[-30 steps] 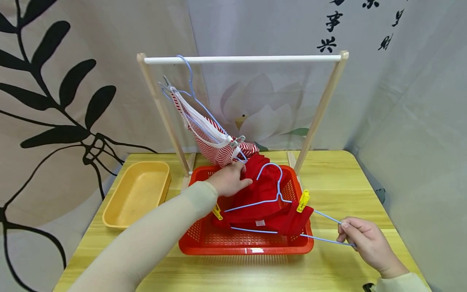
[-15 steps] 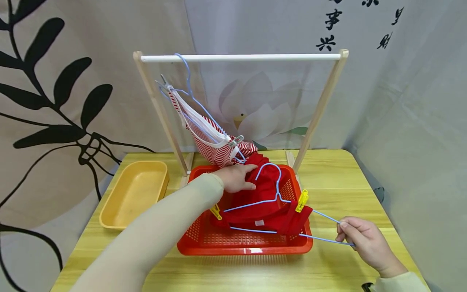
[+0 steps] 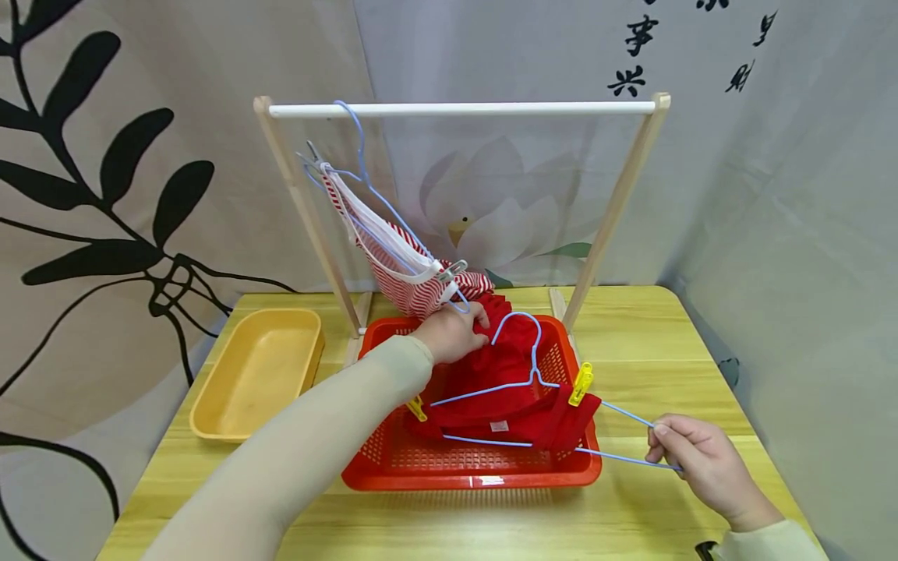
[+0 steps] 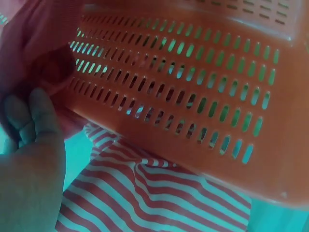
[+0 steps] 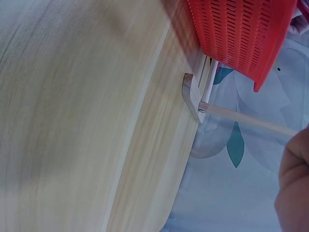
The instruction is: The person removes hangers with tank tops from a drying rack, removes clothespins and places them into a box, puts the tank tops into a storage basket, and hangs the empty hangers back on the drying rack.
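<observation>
A red garment [image 3: 484, 374] with a small white label lies in the red basket [image 3: 470, 479]. Its upper edge is on a light blue hanger [image 3: 484, 395], with a yellow clothes clip [image 3: 581, 384] at the right and another yellow clip [image 3: 417, 407] at the left. My right hand [image 3: 698, 463] pinches the hanger's right end, beyond the basket rim. At the back of the basket, my left hand [image 3: 452, 333] has its fingers bent at the red cloth and seems to pinch it. In the left wrist view, the left hand's fingers [image 4: 46, 113] are against that cloth.
Behind the basket stands a wooden rack with a white bar [image 3: 463, 111]. A red-and-white striped garment [image 3: 410, 292] hangs there on a blue hanger with metal clips, just beyond my left hand. A yellow tray [image 3: 256, 374] sits at the left.
My left hand spread its fingers forward over the red cloth, then drew them together at its far part. My right hand keeps its grip on the hanger, nearly still.
</observation>
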Tool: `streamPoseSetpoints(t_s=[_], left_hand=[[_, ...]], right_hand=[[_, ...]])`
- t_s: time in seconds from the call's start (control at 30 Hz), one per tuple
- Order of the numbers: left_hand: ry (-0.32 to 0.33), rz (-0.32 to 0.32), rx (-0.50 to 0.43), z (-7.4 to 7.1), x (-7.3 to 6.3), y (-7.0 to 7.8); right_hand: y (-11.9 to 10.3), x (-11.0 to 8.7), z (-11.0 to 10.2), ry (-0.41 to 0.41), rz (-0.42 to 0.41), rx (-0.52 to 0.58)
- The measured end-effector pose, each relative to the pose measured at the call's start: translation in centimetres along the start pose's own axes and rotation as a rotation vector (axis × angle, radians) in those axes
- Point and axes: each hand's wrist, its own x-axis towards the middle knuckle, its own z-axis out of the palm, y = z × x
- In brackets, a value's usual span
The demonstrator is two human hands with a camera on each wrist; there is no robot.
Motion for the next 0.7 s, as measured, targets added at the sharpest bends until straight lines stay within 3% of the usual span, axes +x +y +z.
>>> streamPoseSetpoints(t_s=[0.2, 0.47, 0.57, 0.7], left_hand=[[0.016, 0.037, -0.095, -0.2, -0.7, -0.2], [-0.036, 0.135, -0.267, -0.7, -1.9, -1.2], [-0.044, 0.134, -0.266, -0.8, -2.1, -1.5], [-0.034, 0.077, -0.189, -0.5, -2.0, -1.7]], right_hand=[[-0.1, 0.0, 0.0, 0.002, 0.002, -0.006], [0.0, -0.1, 0.0, 0.009, -0.008, 0.002], [0.0, -0.1, 0.0, 0.009, -0.006, 0.005], [0.0, -0.1, 0.0, 0.009, -0.008, 0.011]])
